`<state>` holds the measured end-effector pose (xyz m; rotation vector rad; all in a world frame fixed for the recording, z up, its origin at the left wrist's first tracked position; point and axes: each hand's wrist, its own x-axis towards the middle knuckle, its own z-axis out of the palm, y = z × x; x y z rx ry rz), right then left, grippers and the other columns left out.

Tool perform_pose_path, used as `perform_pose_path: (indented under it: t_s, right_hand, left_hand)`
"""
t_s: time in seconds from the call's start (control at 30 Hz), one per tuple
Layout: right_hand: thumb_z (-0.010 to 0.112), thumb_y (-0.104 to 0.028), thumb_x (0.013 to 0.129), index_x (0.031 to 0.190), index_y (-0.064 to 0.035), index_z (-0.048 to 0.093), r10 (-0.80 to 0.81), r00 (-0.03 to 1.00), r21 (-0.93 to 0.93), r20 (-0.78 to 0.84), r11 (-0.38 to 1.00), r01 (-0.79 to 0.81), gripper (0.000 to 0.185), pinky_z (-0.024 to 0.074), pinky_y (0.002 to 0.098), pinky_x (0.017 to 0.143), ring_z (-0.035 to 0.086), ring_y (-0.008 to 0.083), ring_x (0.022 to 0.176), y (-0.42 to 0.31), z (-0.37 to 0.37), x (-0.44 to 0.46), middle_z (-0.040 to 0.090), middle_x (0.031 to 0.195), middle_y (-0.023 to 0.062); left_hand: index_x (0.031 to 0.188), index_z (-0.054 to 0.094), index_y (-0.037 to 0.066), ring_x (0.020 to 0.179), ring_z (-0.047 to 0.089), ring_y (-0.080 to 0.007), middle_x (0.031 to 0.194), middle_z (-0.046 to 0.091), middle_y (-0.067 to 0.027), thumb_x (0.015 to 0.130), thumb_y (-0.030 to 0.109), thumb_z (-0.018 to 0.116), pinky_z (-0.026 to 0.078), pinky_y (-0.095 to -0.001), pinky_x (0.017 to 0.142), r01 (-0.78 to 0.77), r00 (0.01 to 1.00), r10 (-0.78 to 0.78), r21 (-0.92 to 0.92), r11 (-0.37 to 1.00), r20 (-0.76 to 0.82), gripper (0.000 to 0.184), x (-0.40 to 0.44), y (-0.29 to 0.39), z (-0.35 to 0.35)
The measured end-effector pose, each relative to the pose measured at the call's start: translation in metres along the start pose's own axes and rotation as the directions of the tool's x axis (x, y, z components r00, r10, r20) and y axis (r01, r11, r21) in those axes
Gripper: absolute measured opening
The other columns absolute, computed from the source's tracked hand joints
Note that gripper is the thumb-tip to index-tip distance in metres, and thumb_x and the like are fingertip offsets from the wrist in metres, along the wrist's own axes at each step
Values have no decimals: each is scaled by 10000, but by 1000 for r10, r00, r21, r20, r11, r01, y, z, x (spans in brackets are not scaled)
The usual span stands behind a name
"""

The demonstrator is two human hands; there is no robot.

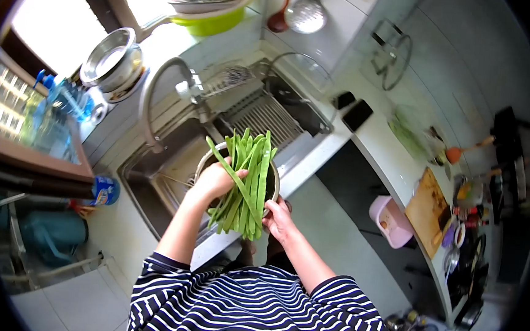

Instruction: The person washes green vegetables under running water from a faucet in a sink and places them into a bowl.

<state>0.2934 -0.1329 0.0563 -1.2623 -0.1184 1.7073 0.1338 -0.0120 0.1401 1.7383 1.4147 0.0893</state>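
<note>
A bundle of long flat green beans (253, 177) lies across a round metal bowl (274, 177), with the ends sticking out past its rim on both sides. My left hand (216, 179) is closed on some of the beans at the bundle's left side; one bean slants across the others beside it. My right hand (279, 220) grips the bowl's rim at the lower right, thumb and fingers closed on it. Most of the bowl's inside is hidden under the beans. The bowl is held above the front edge of the sink (153, 185).
A curved faucet (149, 105) rises behind the sink. A drying rack (262, 119) spans the right basin, near a glass lid (302, 76). On the right counter are a cutting board (427, 204) and black objects (357, 115); a pink bin (390, 222) hangs at its edge.
</note>
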Motion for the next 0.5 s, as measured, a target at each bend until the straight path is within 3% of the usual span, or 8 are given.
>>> perform_pose_path:
  t_s: [0.07, 0.17, 0.3, 0.33, 0.5]
  right_hand:
    - [479, -103, 778, 1214, -119, 354, -2, 998, 56, -55, 998, 5, 453, 430, 190, 388, 524, 101, 549, -4, -21, -12, 550, 851, 32]
    - [442, -100, 809, 1248, -134, 335, -83, 992, 173, -90, 980, 97, 454, 455, 185, 402, 552, 100, 595, -15, -53, -25, 547, 890, 34]
    - [432, -111, 822, 1241, -128, 354, -198, 965, 275, -169, 931, 240, 427, 531, 270, 566, 582, 123, 754, -50, -85, -49, 547, 972, 40]
    - [442, -135, 826, 1219, -153, 383, -214, 959, 341, -184, 901, 266, 397, 512, 271, 555, 569, 115, 758, -61, -93, -56, 558, 963, 21]
    - [466, -183, 826, 1165, -221, 429, -168, 935, 286, -312, 922, 261, 344, 424, 223, 469, 534, 86, 729, -112, -170, -80, 573, 897, -17]
  left_hand:
    - [1100, 504, 13, 860, 595, -302, 896, 611, -206, 756, 356, 627, 452, -381, 755, -19, 987, 13, 38, 999, 160, 501, 13, 25, 5]
    - [1029, 536, 10, 792, 601, -303, 866, 615, -185, 763, 293, 616, 463, -370, 712, -256, 928, 202, 144, 956, 312, 396, 28, 65, 19]
    - [1058, 534, 17, 773, 597, -258, 856, 617, -160, 777, 199, 600, 456, -340, 697, -332, 877, 235, 176, 927, 420, 342, 44, 124, 47]
    - [1078, 527, 22, 776, 593, -256, 862, 616, -153, 807, 184, 560, 453, -335, 704, -417, 854, 322, 166, 894, 409, 318, 51, 136, 57]
    - [1112, 515, 33, 778, 587, -239, 867, 609, -161, 861, 232, 480, 446, -337, 719, -418, 882, 377, 101, 903, 281, 322, 68, 219, 128]
